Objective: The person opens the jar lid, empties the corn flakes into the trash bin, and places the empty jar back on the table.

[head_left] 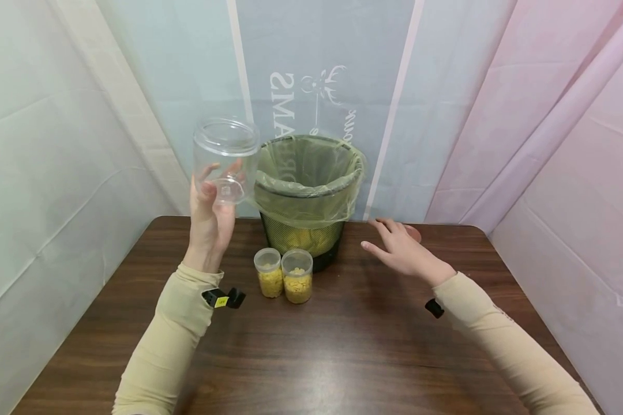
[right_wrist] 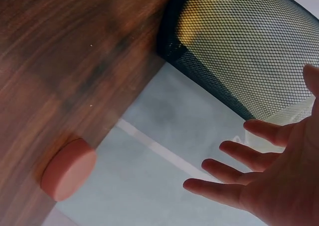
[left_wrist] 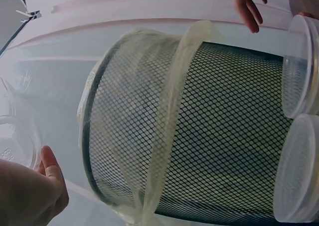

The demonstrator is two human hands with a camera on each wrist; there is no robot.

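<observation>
My left hand (head_left: 210,225) holds a clear plastic jar (head_left: 225,144) upright and raised at the left of the bin, its fingers and thumb around the lower part. No contents show inside the jar. To the right of the bin, my right hand (head_left: 402,252) hovers over the table with fingers spread and nothing in them. Just beyond that hand lies a round reddish-pink piece, like a lid (right_wrist: 70,169). In front of the black mesh bin (right_wrist: 239,41) stand two small clear jars, a left one (head_left: 270,283) and a right one (head_left: 298,287), both partly filled with small yellow pieces.
A pale yellow-green plastic bag (head_left: 311,204) lines the bin and folds over its rim. Yellow matter shows through the mesh near the bottom. The brown wooden table (head_left: 311,357) backs onto a grey-blue curtain (head_left: 187,57), with pale cloth on both sides.
</observation>
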